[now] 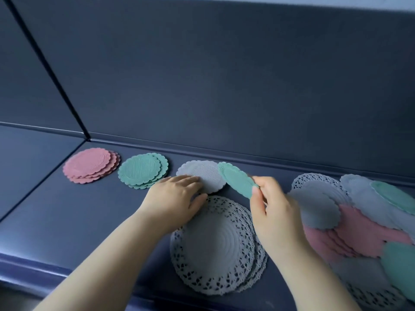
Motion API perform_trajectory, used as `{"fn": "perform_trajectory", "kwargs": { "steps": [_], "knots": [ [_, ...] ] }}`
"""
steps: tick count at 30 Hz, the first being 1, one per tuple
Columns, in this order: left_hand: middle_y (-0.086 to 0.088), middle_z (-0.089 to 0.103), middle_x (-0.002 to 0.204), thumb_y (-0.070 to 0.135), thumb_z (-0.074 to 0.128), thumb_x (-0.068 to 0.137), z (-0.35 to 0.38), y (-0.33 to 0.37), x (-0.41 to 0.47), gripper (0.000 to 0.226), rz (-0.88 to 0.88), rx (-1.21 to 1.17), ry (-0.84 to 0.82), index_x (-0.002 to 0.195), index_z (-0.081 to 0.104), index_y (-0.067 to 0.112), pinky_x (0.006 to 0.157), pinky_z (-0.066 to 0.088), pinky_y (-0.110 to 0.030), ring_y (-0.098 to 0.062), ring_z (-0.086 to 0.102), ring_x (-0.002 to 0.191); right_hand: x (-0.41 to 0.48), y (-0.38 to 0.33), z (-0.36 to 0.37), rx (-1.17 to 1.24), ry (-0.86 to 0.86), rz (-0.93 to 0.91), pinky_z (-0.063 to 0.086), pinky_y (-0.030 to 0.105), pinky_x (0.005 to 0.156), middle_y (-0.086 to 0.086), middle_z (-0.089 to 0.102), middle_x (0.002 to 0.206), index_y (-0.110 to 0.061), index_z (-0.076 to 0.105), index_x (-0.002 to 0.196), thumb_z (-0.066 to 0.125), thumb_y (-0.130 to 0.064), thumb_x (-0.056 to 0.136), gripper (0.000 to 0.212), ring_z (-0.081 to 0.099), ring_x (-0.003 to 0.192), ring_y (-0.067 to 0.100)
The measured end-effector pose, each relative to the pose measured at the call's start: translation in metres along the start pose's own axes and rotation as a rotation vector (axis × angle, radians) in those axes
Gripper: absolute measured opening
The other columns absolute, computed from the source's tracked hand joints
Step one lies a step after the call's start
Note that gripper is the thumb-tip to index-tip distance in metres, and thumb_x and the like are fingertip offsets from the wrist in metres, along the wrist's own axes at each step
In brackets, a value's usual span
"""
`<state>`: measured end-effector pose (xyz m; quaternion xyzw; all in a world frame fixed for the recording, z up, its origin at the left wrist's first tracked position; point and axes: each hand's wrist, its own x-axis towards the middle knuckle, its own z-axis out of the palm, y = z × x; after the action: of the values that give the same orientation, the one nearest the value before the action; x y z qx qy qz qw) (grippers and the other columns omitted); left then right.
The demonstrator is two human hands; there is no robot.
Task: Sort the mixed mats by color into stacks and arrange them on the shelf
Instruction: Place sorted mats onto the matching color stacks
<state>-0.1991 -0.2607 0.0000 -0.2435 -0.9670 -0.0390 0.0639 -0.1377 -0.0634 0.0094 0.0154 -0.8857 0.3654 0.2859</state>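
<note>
On the dark blue shelf [67,209], the sorted mats form a row along the back wall [224,86]. Farthest toward 9 o'clock lies the pink stack [89,165], flat and slightly fanned. Just beside it at its 3 o'clock is the green stack [141,170], and beyond that the small grey stack [208,173].

The left hand [173,198] lies palm down with straight fingers pressing the grey stack's 7 o'clock edge, its thumb spread toward the lacy grey stack [215,245]. That stack lies flat at 6 o'clock of the small grey one.

The loose green mat [237,180] is held off the shelf and tilted. It shows as a narrow oval with its long axis running from 10 o'clock to 4 o'clock, and its upper end overlaps the grey stack's 3 o'clock rim. The right hand [269,209] pinches the mat's 4 o'clock edge between thumb and fingertips.

Toward 3 o'clock sprawls the mixed pile [359,221] of overlapping grey, pink, green and lacy mats.
</note>
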Motion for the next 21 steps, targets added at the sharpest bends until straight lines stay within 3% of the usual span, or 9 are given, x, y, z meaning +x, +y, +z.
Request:
{"fn": "perform_trajectory", "kwargs": {
  "steps": [3,6,11,14,16,21],
  "knots": [
    [0.007,0.071,0.103,0.049,0.035,0.085,-0.003,-0.026,-0.013,0.047,0.032,0.028,0.081,0.099,0.072,0.024,0.078,0.053,-0.032,-0.016,0.067,0.095,0.007,-0.018,0.017,-0.012,-0.032,0.026,0.031,0.002,0.053,-0.006,0.057,0.067,-0.009,0.061,0.1,0.052,-0.005,0.088,0.015,0.049,0.061,-0.004],
    [0.003,0.071,0.101,0.047,0.039,0.084,-0.01,-0.065,-0.025,0.044,0.054,0.043,0.082,0.099,0.072,0.021,0.076,0.054,-0.033,-0.02,0.068,0.092,0.014,-0.049,0.04,-0.038,-0.045,0.05,0.032,0.002,0.053,-0.002,0.058,0.065,-0.009,0.061,0.101,0.05,-0.006,0.089,0.016,0.049,0.061,-0.011],
    [0.001,0.071,0.101,0.046,0.04,0.083,-0.025,-0.148,-0.047,0.044,0.087,0.069,0.108,0.101,0.071,0.02,0.074,0.054,-0.034,-0.021,0.067,0.093,0.029,-0.103,0.092,-0.108,-0.009,0.099,0.031,0.015,0.051,-0.011,0.046,0.058,-0.013,0.059,0.104,0.046,-0.01,0.091,0.018,0.047,0.054,0.002],
    [0.0,0.071,0.101,0.044,0.039,0.084,-0.031,-0.192,-0.059,0.045,0.094,0.065,0.144,0.103,0.071,0.018,0.075,0.054,-0.035,-0.022,0.068,0.092,0.035,-0.126,0.13,-0.212,-0.015,0.097,0.03,0.018,0.051,0.0,0.052,0.062,-0.014,0.058,0.109,0.044,-0.013,0.093,0.021,0.041,0.051,0.009],
    [0.0,0.071,0.101,0.042,0.039,0.084,-0.035,-0.214,-0.065,0.045,0.082,0.046,0.175,0.103,0.071,0.018,0.077,0.053,-0.036,-0.023,0.068,0.091,0.037,-0.138,0.154,-0.25,-0.078,0.111,0.027,0.022,0.051,0.005,0.055,0.069,-0.013,0.055,0.117,0.041,-0.014,0.095,0.026,0.046,0.056,0.019],
    [0.002,0.071,0.101,0.036,0.039,0.084,-0.036,-0.245,-0.074,0.041,0.091,-0.016,0.252,0.103,0.07,0.018,0.076,0.053,-0.035,-0.024,0.067,0.09,0.031,-0.154,0.196,-0.373,-0.269,0.131,0.04,0.031,0.058,0.008,0.059,0.083,-0.019,0.046,0.126,0.037,-0.01,0.095,0.034,0.052,0.073,0.028]
  ]
}}
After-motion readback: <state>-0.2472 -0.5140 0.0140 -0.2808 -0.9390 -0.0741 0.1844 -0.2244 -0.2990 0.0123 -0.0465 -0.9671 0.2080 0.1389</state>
